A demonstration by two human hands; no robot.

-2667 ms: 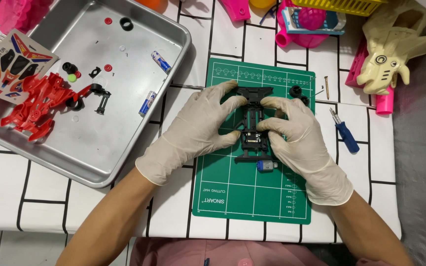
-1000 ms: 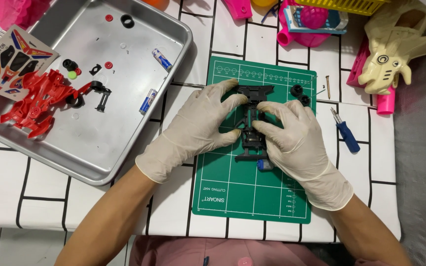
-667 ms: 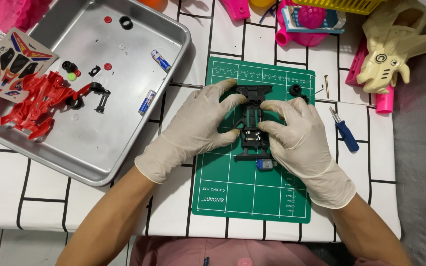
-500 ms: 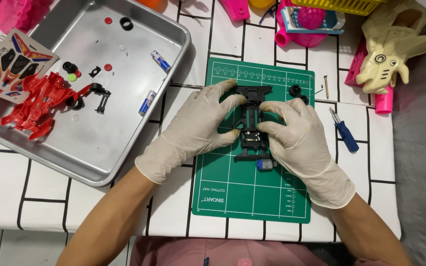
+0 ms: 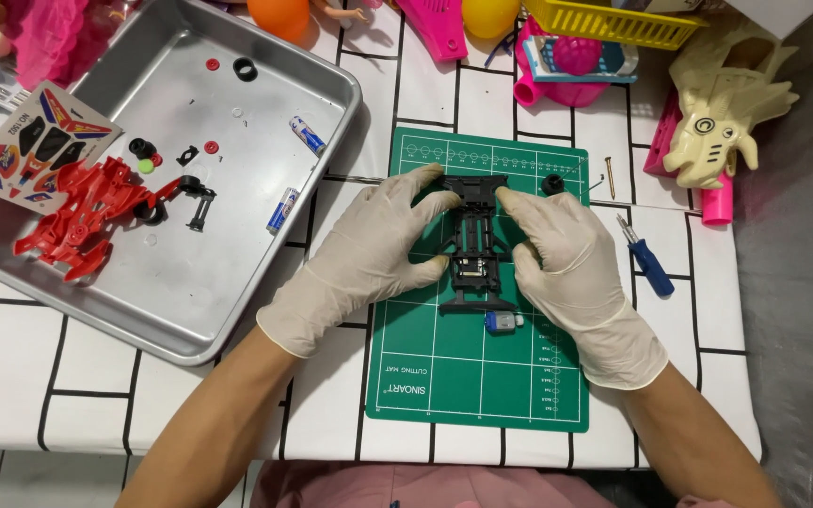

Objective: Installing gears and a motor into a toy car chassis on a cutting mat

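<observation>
A black toy-car chassis [image 5: 475, 240] lies lengthwise on a green cutting mat [image 5: 482, 376]. My left hand [image 5: 369, 254], in a white glove, grips the chassis's left side, fingertips at its far end. My right hand [image 5: 566, 263], also gloved, presses on the right side with the thumb at the top bar. A small silver and blue motor [image 5: 502, 323] lies on the mat just below the chassis. A black wheel [image 5: 553, 184] rests at the mat's far right corner.
A metal tray [image 5: 237, 310] at left holds a red car body [image 5: 82, 221], two small batteries [image 5: 308, 134], black rings and small parts. A sticker sheet [image 5: 35, 146] overlaps its rim. A blue-handled screwdriver [image 5: 646, 259] lies right of the mat. Plastic toys crowd the far edge.
Both hands have shifted slightly on the chassis: the right hand's fingers moved up toward the far end. The chassis stays in the same place on the mat.
</observation>
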